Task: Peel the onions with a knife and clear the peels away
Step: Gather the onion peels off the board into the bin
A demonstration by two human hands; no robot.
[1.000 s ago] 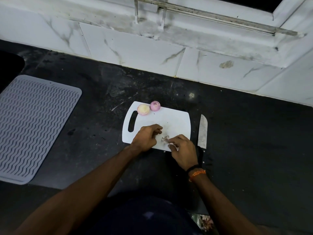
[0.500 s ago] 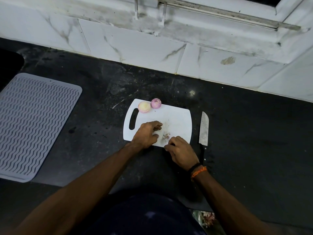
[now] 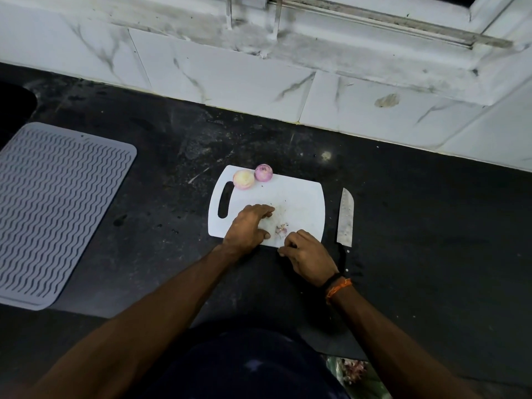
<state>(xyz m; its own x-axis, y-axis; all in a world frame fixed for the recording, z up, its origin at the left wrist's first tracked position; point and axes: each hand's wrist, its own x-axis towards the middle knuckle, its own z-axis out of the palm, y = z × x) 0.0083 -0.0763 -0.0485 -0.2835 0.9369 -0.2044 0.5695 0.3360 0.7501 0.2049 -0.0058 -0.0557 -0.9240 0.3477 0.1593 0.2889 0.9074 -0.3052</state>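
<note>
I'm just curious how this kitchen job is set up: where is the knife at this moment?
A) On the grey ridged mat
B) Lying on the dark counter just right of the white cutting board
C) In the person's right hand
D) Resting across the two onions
B: the knife lies flat on the counter beside the right edge of the cutting board, with neither hand touching it.

The black stone surface [image 3: 417,226] looks polished yet scuffed and dusty. On it lies a white, smooth, matt plastic cutting board [image 3: 299,197]. The flat steel knife blade [image 3: 345,217] has a dull, speckled sheen. The grey ribbed rubbery mat [image 3: 57,208] is matt, with wavy ridges. The white veined marble-look wall tiles [image 3: 230,76] are glossy but grimy. Two peeled onions, one pale yellow [image 3: 243,179] and one purple [image 3: 263,172], look smooth and moist.
</note>
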